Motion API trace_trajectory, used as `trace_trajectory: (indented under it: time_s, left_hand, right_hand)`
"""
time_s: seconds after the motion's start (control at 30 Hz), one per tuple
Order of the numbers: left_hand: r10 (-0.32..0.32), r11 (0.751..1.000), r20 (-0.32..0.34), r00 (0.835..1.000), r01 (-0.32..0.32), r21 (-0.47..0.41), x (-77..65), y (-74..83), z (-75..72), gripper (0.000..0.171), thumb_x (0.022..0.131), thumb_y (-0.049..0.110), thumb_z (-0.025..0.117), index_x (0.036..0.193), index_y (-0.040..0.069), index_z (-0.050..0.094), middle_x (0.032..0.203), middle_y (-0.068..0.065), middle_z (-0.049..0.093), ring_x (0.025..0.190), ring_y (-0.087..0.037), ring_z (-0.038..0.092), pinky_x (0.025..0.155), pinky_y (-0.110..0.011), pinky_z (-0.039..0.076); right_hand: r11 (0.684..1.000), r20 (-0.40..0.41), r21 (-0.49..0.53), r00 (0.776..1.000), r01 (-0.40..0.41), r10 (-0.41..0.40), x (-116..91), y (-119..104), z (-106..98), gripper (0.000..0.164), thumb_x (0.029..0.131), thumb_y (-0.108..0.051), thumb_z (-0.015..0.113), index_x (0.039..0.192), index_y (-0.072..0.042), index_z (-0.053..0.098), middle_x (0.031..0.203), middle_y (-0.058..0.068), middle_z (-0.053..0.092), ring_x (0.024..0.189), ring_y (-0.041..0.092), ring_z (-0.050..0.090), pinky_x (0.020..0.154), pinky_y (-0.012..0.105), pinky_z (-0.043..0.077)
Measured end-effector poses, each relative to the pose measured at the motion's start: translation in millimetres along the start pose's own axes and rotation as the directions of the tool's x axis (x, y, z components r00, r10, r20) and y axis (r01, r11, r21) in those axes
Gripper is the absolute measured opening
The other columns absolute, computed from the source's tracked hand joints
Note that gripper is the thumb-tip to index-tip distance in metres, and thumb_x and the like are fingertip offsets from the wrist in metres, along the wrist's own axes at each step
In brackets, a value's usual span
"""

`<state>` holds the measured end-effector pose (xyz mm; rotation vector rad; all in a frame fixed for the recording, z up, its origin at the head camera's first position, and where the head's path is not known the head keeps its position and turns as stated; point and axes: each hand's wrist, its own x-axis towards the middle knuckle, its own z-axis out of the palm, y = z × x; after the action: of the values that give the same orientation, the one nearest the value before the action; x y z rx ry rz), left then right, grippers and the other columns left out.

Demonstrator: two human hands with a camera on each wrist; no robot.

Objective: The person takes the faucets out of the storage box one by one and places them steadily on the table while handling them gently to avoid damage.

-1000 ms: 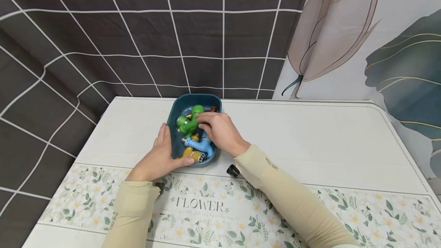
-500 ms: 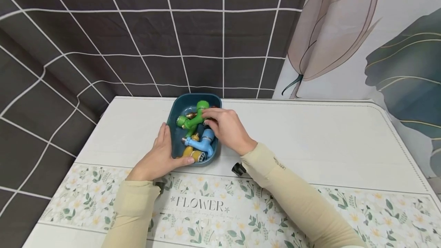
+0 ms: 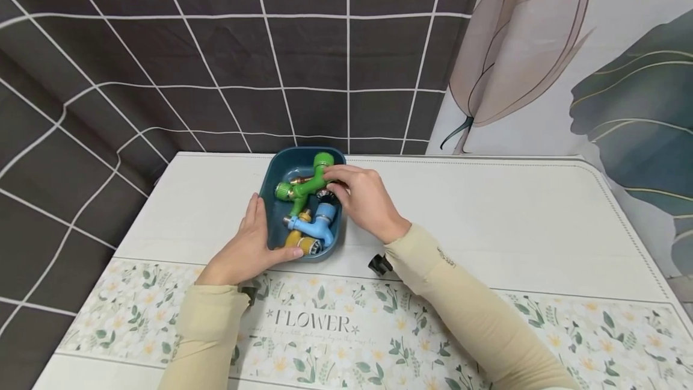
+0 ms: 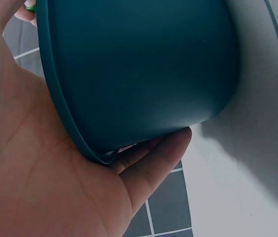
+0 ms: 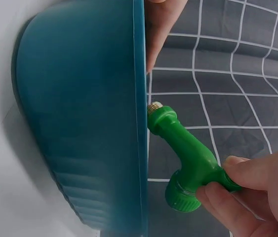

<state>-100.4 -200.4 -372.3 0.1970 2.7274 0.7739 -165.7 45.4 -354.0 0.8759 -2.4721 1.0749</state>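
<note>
Head cam: above L hand (image 3: 243, 242) + R hand (image 3: 365, 200), fwd/down, widest. L wrist: v. close, past L hand at outer wall of teal rounded plastic tub (image 4: 139, 74). R wrist: close, side-on to tub, on glossy green branched tap (image 5: 193, 158) in R hand. All 3 share tub; head + R wrist share tap.

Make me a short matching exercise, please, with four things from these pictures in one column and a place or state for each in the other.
1. Green tap
2. Blue tap
3. Bin
4. Left hand

A. Standing on the white table
B. Placed against the outside of a container
C. Pinched by the right hand
D. Lying inside a container, unheld

Pairs: 1-C, 2-D, 3-A, 4-B.
</note>
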Motion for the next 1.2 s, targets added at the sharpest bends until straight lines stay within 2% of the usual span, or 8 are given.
trace_trajectory:
  time_s: [0.17, 0.8, 1.2]
  left_hand:
    - [-0.005, 1.000, 0.005, 1.000, 0.005, -0.006, -0.9, 1.2, -1.2, 0.133, 0.083, 0.066, 0.070, 0.154, -0.010, -0.013, 0.163, -0.023, -0.021, 0.151, -0.042, -0.007, 0.117, -0.059, 0.020]
    - [-0.004, 1.000, 0.001, 1.000, 0.004, 0.001, -1.4, -0.4, -1.1, 0.135, 0.081, 0.068, 0.070, 0.154, -0.010, -0.012, 0.163, -0.023, -0.021, 0.151, -0.042, -0.006, 0.117, -0.058, 0.021]
    - [-0.004, 1.000, -0.003, 1.000, 0.004, 0.004, -1.2, 0.0, -0.6, 0.134, 0.081, 0.067, 0.071, 0.154, -0.011, -0.011, 0.163, -0.024, -0.020, 0.152, -0.042, -0.006, 0.116, -0.058, 0.022]
  right_hand:
    - [1.000, -0.025, 0.027, 1.000, -0.013, 0.013, -2, 3, -5, 0.019, 0.094, -0.003, 0.070, 0.111, -0.001, 0.076, 0.122, 0.011, 0.071, 0.108, 0.022, 0.069, 0.087, 0.028, 0.056]
    - [0.994, -0.148, 0.076, 0.985, -0.074, 0.085, -10, 25, -15, 0.019, 0.089, 0.002, 0.073, 0.109, 0.001, 0.076, 0.120, 0.012, 0.072, 0.107, 0.023, 0.070, 0.085, 0.028, 0.057]
    - [0.992, -0.201, 0.066, 0.972, -0.111, 0.122, -15, 38, -22, 0.018, 0.089, 0.002, 0.074, 0.107, 0.003, 0.076, 0.116, 0.013, 0.073, 0.104, 0.024, 0.071, 0.083, 0.028, 0.057]
